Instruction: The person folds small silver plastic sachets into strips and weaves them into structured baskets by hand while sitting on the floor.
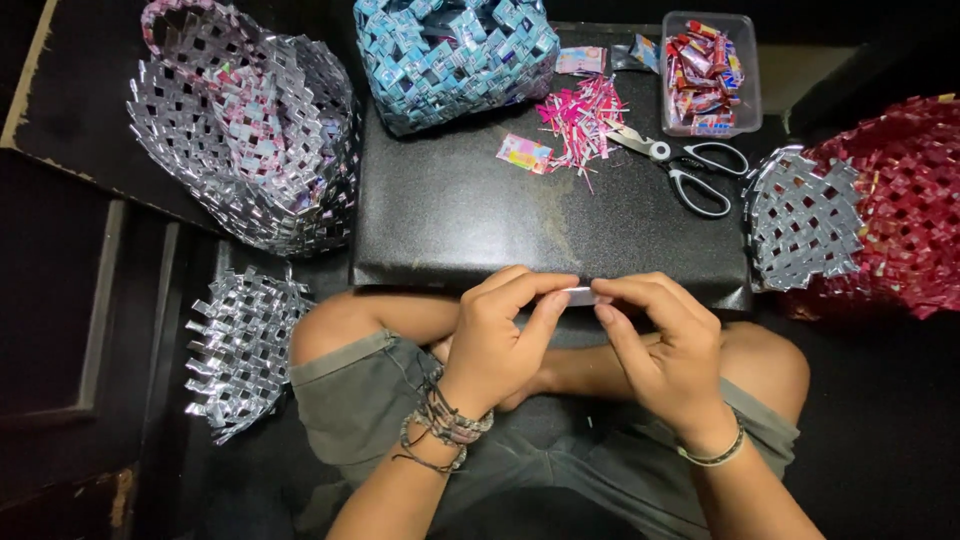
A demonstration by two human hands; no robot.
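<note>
Pinched between thumb and forefinger of both hands: a small folded silvery strip [581, 295], held just at the near edge of the black bench [450, 215]. Left hand [500, 340] closed on the strip's left end, fingers curled, knuckles up, wrist bent inward and ringed with several cord bracelets [440, 425]. Right hand [665, 345] closed on the strip's right end, thumb on top, forefinger underneath, remaining fingers folded loosely; a thin band [715, 455] at that wrist. Forearms rising from the bottom of the view and converging above crossed bare knees and grey-green shorts [350, 400].

Farther out on the bench: a heap of pink cut slivers [580, 120], a small colourful wrapper [524, 153] just left of it, black-handled scissors [685, 165] to the right, blades toward the heap. At the far right corner, a clear plastic tub [752, 70] filled with red wrapped sweets. At the far edge, a blue woven basket [450, 55], partly overhanging. Left of the bench, a large silver woven basket [245, 130] with pinkish weave inside; below it, beside the left knee, a flat silver woven panel [240, 345]. Right of the bench, a silver woven piece [800, 220] touching a red woven basket [905, 205]
</note>
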